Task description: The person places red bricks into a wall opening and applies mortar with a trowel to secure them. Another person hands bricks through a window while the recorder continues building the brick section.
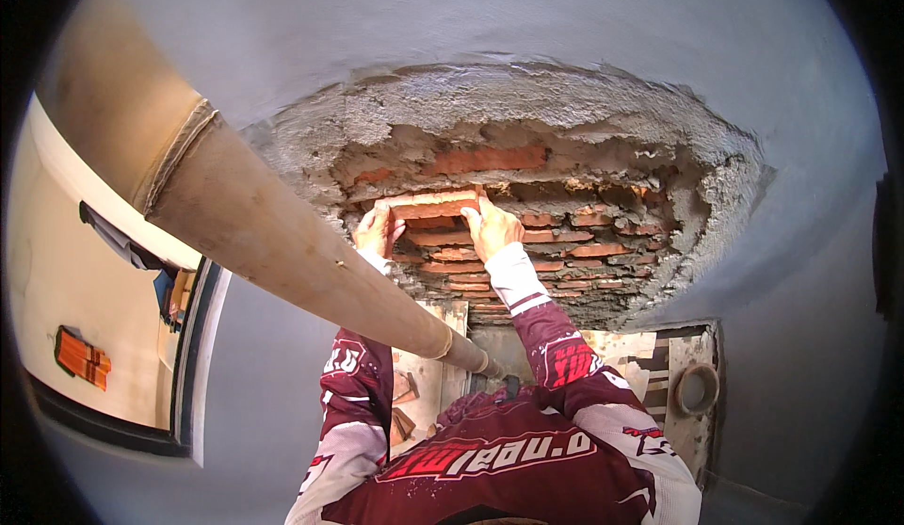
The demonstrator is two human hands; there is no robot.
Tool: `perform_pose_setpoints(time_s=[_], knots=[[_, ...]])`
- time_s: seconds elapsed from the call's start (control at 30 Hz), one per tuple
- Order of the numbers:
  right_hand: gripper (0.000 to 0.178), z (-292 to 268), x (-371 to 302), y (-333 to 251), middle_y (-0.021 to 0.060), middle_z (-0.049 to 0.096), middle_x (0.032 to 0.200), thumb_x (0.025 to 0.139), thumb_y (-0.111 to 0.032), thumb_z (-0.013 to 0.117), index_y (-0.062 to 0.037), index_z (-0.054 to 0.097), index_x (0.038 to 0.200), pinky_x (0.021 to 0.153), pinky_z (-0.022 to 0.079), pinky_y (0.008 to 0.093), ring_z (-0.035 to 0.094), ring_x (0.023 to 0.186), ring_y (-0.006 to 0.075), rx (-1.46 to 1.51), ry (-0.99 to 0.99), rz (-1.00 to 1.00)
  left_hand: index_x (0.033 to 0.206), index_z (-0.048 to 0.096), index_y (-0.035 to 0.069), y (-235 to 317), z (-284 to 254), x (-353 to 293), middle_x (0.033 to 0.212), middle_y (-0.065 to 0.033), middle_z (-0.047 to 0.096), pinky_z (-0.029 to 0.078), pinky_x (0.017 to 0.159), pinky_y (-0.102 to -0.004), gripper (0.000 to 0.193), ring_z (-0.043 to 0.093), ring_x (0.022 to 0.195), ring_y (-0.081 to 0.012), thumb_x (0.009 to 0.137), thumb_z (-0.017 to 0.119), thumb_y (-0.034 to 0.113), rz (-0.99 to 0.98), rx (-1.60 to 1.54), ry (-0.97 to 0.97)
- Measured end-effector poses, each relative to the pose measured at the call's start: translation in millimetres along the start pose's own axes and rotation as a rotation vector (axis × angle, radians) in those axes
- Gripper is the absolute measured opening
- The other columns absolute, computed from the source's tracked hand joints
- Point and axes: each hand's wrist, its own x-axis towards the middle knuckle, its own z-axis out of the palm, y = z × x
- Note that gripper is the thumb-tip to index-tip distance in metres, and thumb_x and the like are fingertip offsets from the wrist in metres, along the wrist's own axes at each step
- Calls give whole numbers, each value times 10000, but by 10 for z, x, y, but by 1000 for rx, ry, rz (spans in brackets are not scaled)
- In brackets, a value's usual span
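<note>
Both my hands hold an orange brick (431, 206) lengthwise at the upper left of a brick-filled hole in the wall. My left hand (378, 232) grips its left end, fingers curled round it. At the right end, my right hand (493, 228) has its thumb and fingers closed on the brick. Below and to the right lie rows of bricks (584, 250) with rough grey mortar between them. Above the held brick, a reddish brick surface (485, 159) shows in the broken mortar of the opening's upper edge.
A thick beige pipe (282, 228) slants across my left side, close to my left arm. Grey plaster (584, 101) rings the hole. Down below are broken brick pieces (403, 423) and a round container (697, 389). A dark-framed opening (188, 355) is at the left.
</note>
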Motion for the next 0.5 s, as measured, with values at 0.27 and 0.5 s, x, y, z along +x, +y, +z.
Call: perform_pose_setpoints(time_s=[0.27,0.5], knots=[[290,16,27,-27,191,662,755,901,-323,628,-40,618,964,627,501,477,655,723,401,23,21,-9,1103,612,26,57,-7,-14,912,-63,664,583,606,-319,311,675,722,-204,878,723,210,57,107,-53],[352,63,14,-40,198,661,750,911,-342,624,-17,651,1043,620,507,448,660,711,380,24,56,-48,1085,629,93,64,-103,133,832,-30,642,572,559,-334,292,650,646,-205,876,727,271,-52,107,-87]])
